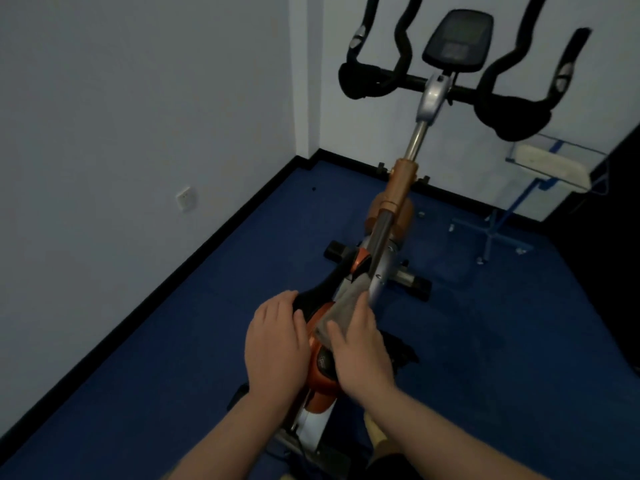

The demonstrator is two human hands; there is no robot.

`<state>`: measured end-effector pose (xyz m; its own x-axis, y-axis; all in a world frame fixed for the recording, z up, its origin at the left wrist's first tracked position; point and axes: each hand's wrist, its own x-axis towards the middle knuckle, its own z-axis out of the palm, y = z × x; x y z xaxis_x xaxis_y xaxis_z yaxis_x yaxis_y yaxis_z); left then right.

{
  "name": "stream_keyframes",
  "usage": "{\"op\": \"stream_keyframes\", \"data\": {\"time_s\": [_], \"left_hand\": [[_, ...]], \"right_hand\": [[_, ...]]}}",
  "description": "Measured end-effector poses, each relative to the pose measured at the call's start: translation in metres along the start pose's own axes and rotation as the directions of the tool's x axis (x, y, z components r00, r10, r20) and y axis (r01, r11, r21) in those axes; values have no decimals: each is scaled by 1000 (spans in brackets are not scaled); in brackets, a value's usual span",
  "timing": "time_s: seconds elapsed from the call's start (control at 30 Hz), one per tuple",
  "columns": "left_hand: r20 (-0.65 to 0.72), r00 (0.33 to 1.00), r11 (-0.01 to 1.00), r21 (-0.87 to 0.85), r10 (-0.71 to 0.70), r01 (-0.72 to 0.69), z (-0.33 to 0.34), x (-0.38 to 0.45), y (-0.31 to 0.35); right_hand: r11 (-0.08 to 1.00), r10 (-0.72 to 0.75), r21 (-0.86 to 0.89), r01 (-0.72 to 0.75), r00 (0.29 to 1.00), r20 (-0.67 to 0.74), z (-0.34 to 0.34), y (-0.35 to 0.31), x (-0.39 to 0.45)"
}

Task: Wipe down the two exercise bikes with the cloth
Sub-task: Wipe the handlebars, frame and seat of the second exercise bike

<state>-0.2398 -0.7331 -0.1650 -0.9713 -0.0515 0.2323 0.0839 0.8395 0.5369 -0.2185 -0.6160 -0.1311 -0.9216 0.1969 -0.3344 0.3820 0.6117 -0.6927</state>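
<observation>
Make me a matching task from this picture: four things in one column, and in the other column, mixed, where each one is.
Things:
1. cloth
2. left hand
3. console
4. wall socket

Places:
A. on the white wall at the left
B. under the right hand, on the bike frame
C. at the top, between the handlebars
D. resting on the black saddle

Pairs: 1-B, 2-D, 3-C, 4-A
</observation>
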Motion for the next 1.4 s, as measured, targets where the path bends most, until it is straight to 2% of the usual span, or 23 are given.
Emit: {"op": "stream_keyframes", "data": {"time_s": [0.03, 0.1, 0.17, 0.23, 0.27, 0.43, 0.57, 0.63, 0.8, 0.97, 1.07, 1.13, 1.17, 1.27, 1.3, 1.4], "left_hand": [[8, 1000, 1000, 2, 18, -18, 1, 0, -2], [13, 999, 999, 17, 47, -47, 3, 1, -6], [20, 998, 998, 17, 57, -57, 4, 2, -7], [35, 997, 997, 13, 69, -70, 2, 3, -9], [38, 996, 996, 18, 86, -87, 1, 3, -10], [61, 990, 991, 19, 128, -129, -2, 2, -14], [80, 990, 994, 1, 113, -114, -1, 3, -15], [90, 989, 993, -2, 116, -116, -2, 2, -15], [86, 988, 991, 12, 131, -133, -1, 2, -16], [90, 988, 991, 27, 125, -128, -2, 3, -16], [86, 986, 988, 38, 146, -149, -5, 2, -14], [98, 984, 987, 52, 147, -152, -6, 2, -14], [101, 985, 987, 57, 144, -150, -6, 2, -14], [109, 987, 990, 53, 122, -128, -5, 2, -13], [115, 986, 990, 52, 121, -127, -6, 3, -12], [117, 983, 988, 57, 139, -146, -7, 3, -12]], "right_hand": [[997, -20, -68, 22, 999, 28, 1, 2, -17], [995, -28, -97, 33, 998, 58, 5, 11, -27], [1000, 12, 3, -12, 999, 46, 4, 16, -6], [985, 98, 143, -95, 995, -10, 1, 13, 15], [982, 119, 156, -110, 992, -49, 1, 10, 15], [998, -5, 59, 13, 991, -132, 18, 11, -39], [961, 139, 253, -108, 984, -107, 12, 18, 1], [942, 175, 312, -123, 974, -144, 14, 14, 0], [969, 64, 248, -11, 977, -203, 36, 15, -49], [971, 129, 220, -88, 975, -182, 17, 14, 5], [998, -37, 50, 46, 986, -166, 21, 15, -27], [997, -78, 0, 79, 990, -115, 18, 18, -33], [998, -50, 24, 52, 995, -87, 16, 20, -19], [970, 157, 188, -153, 988, -4, 2, 11, 28], [968, 162, 194, -156, 987, -17, 1, 8, 28], [999, -2, 46, 7, 993, -117, 17, 11, -17]]}}
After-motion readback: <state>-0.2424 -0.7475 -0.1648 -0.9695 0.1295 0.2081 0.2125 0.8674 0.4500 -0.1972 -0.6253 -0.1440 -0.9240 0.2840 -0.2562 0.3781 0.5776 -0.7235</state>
